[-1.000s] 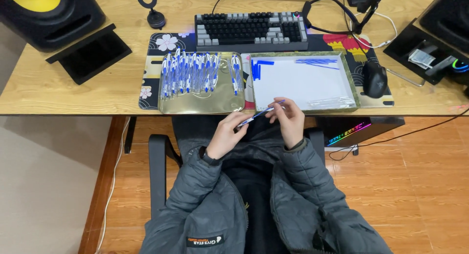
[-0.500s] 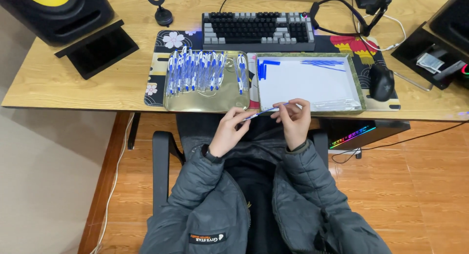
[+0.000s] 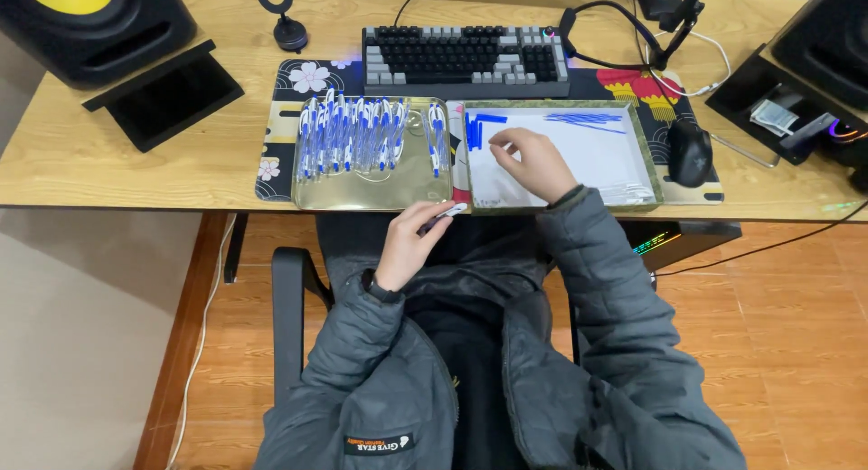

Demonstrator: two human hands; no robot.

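Left hand holds a pen at the worktop's edge; right hand reaches into the white tray.

I see the pale wooden worktop, the white-lined green-rimmed tray, and the gold metal tray of blue-and-white pens. My right hand pinches, I think, a small blue part; my left hand has its fingers closed around a slim white pen. It could slip floorward; the black mouse crowds the right.

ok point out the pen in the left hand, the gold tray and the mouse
pen (image 3: 445, 216), head view, middle of the barrel.
gold tray (image 3: 380, 192), head view, bare floor near its front edge.
mouse (image 3: 691, 152), head view, top of its shell.
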